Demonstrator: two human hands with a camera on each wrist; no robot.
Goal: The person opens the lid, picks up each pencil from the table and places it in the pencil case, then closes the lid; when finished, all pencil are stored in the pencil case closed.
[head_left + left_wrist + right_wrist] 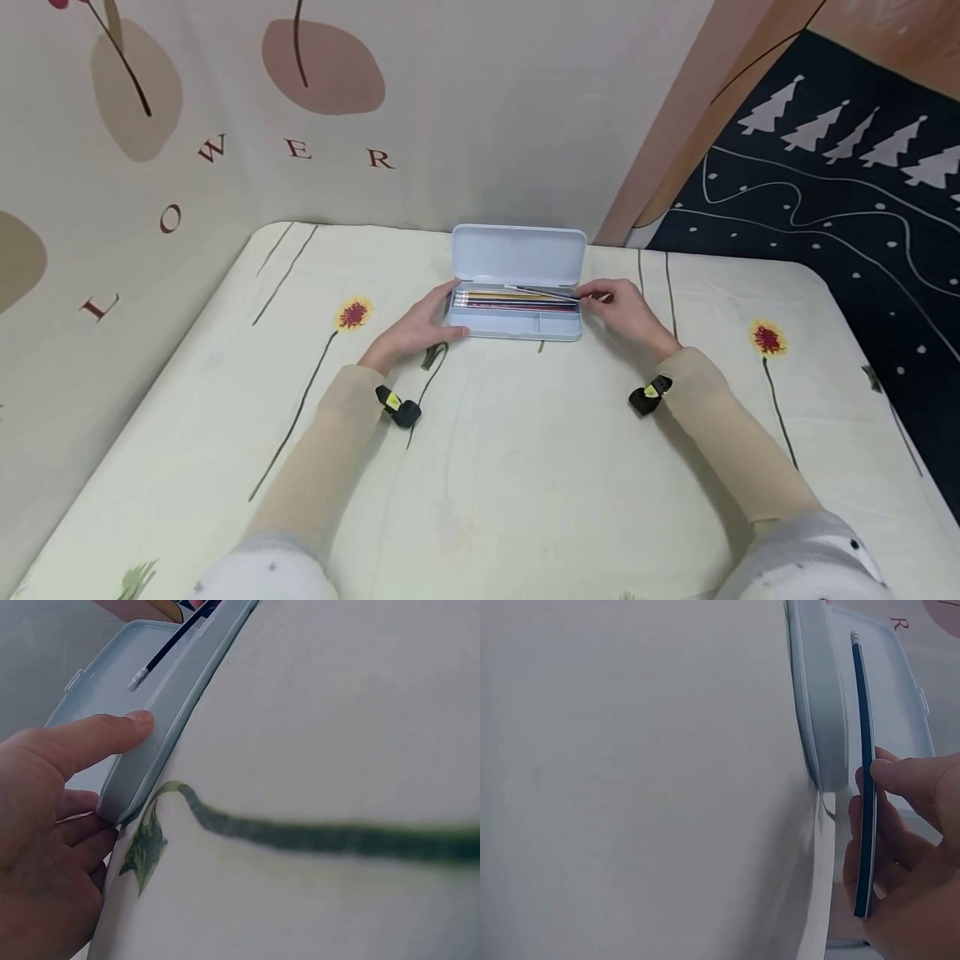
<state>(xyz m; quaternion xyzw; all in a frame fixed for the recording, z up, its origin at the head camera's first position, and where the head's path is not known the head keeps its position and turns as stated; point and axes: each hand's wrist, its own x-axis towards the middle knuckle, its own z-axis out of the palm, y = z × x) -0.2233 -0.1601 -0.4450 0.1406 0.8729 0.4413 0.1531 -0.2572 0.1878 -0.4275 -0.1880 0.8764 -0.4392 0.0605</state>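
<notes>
A pale blue pencil case (495, 323) lies at the far side of the table with its lid (517, 254) raised. Several pencils (487, 305) lie side by side in its long rear compartment. My left hand (420, 325) grips the case's left end, thumb on the front wall and fingers around the corner, as the left wrist view shows. At the right end, my right hand (618, 308) pinches a dark blue pencil (864, 705) between thumb and fingers. That pencil slants over the others, its white eraser end (856, 637) pointing left, away from the hand.
The table is covered by a cream cloth (517, 467) printed with flowers and stems. A light patterned wall covering (480, 125) rises close behind the case. To the right hangs a dark covering (825, 208) with printed trees.
</notes>
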